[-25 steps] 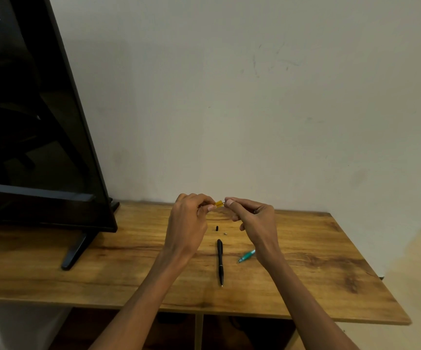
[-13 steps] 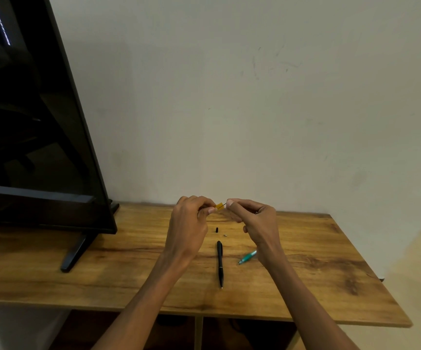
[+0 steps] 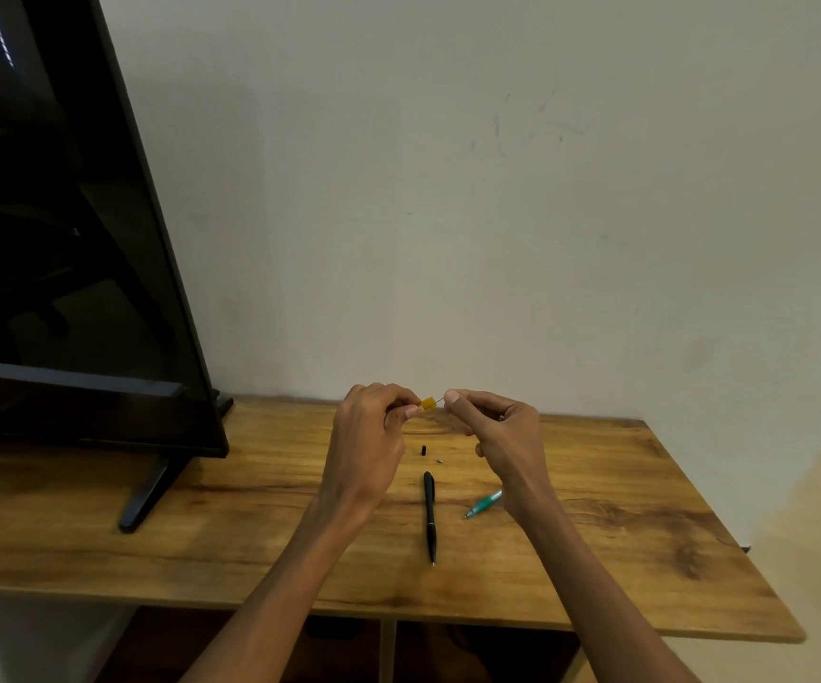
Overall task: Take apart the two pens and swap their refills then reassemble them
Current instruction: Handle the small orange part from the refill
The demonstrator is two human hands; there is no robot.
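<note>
Since a second ago the hands have drawn slightly apart: the left hand (image 3: 366, 438) pinches a yellow pen piece (image 3: 428, 403), the right hand (image 3: 502, 431) pinches a thin refill (image 3: 441, 399) running into it, above the counter (image 3: 620, 525). The black pen (image 3: 429, 516) is unmoved; the teal pen (image 3: 483, 503) lies half hidden behind the right wrist.

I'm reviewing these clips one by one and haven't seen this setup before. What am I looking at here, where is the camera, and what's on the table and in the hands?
There is no machine: a person works bare-handed, filmed by a camera worn on their head, looking forward and down. The left hand pinches a small yellow pen part; the right hand pinches a thin piece, probably the refill, running into it. On the wooden table lie a black pen, a teal pen piece, a small black piece and a tiny pale bit. A dark screen stands at the left.
</note>
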